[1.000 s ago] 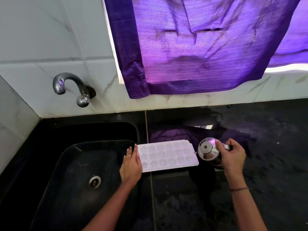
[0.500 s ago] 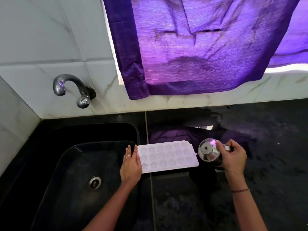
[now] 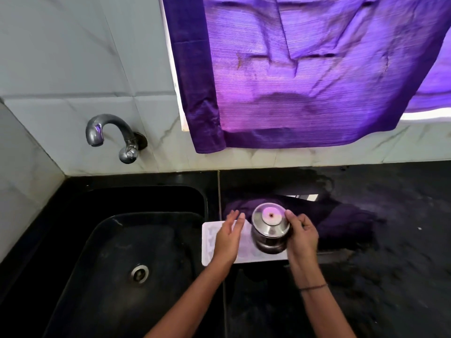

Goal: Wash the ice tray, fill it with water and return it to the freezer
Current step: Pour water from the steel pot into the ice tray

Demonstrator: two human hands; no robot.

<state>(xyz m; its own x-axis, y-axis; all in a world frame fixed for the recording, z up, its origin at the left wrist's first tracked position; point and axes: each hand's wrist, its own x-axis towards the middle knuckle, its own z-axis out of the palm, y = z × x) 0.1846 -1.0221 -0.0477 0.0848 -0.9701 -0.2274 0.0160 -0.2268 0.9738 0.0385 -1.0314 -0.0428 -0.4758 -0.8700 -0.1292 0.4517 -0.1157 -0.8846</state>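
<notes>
Head view: white ice tray (image 3: 245, 252) flat on black bench (image 3: 390, 240), just right of sink (image 3: 97, 240). Left hand (image 3: 228, 240), fingers straight, over tray end nearest sink; contact unclear. Right hand (image 3: 302, 237) grips steel pot (image 3: 269, 228) above tray's far half.

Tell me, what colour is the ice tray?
The ice tray is white. The head view, the only one, shows it best, lying on the black counter.

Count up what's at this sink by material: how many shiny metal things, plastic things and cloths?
Shiny metal: 3 (tap, pot, sink drain)
White plastic: 1 (ice tray)
Purple cloth: 1 (curtain)
Total: 5
</notes>
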